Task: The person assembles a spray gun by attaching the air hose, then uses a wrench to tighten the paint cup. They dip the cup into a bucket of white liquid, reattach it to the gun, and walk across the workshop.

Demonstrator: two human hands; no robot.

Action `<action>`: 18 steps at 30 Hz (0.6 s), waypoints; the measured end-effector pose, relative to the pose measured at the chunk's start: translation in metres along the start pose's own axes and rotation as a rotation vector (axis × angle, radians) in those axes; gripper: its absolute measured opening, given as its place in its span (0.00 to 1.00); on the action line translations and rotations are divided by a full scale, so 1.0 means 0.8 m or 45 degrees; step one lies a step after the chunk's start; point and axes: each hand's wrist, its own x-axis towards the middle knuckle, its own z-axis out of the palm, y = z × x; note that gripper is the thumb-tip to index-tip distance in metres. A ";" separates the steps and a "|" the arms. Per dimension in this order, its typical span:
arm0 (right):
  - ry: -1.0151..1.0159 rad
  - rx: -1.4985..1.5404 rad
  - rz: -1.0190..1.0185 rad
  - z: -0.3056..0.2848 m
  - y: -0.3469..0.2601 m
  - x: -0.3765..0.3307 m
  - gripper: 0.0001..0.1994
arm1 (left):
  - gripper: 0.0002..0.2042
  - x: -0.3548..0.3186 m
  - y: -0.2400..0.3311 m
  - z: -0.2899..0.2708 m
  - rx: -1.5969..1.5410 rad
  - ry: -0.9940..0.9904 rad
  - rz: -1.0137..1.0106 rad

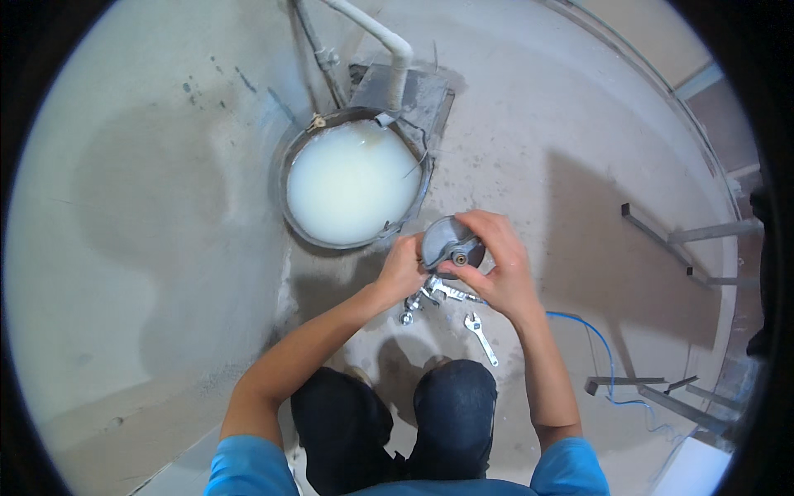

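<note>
Between my two hands is a round grey metal paint cup (438, 240), its threaded brass-coloured outlet facing up. My left hand (402, 269) closes on its left side, with most of the fingers hidden behind it. My right hand (504, 269) grips the right side, thumb by the outlet and fingers over the far rim. Just below the cup, on the floor, lies a silver spray gun (438, 289), partly covered by my hands. An adjustable wrench (480, 337) rests on the floor nearer to my knees.
Beyond my left hand stands a dark round tub (285, 186) of milky white liquid. A white pipe (400, 62) bends down to its far rim. A blue hose (608, 347) curves across the floor at right, near metal frame legs (682, 405). A wall (149, 207) rises on the left.
</note>
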 end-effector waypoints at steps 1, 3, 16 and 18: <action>-0.025 -0.002 0.030 -0.011 -0.011 0.009 0.33 | 0.10 0.001 0.014 -0.002 -0.029 0.004 -0.031; -0.064 -0.004 0.082 -0.035 -0.034 0.026 0.34 | 0.09 0.002 0.046 -0.006 -0.075 -0.001 -0.083; 0.071 0.234 0.308 -0.163 -0.202 0.109 0.30 | 0.12 0.003 0.282 -0.057 -0.113 0.189 -0.137; 0.142 0.274 0.276 -0.188 -0.224 0.125 0.29 | 0.14 0.014 0.326 -0.065 -0.116 0.181 -0.135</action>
